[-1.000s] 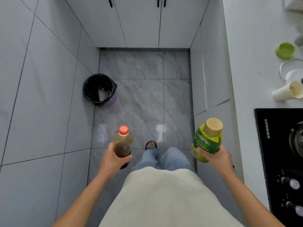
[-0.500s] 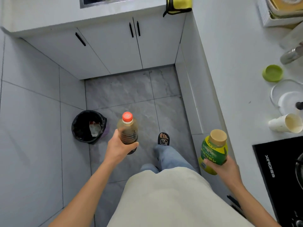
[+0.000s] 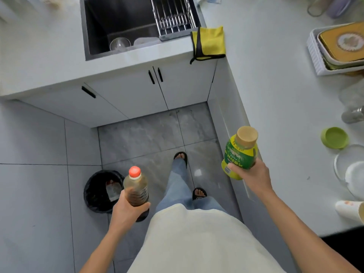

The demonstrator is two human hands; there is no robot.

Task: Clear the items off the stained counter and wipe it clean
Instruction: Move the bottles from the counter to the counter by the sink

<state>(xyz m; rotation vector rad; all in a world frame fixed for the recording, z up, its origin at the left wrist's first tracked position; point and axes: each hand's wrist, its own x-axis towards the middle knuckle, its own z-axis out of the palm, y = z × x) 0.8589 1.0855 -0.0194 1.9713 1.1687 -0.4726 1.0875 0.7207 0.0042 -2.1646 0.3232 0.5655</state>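
I saw the white counter (image 3: 275, 91) along the right, a yellow cloth (image 3: 209, 41) draped over its corner. My right hand (image 3: 254, 175) gripped a yellow-green bottle (image 3: 239, 154) beside the counter edge; my left hand (image 3: 128, 210) gripped a red-capped brown bottle (image 3: 136, 188) above the floor.

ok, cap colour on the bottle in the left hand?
Orange-red cap on the brown-liquid bottle gripped by the left hand; head view.
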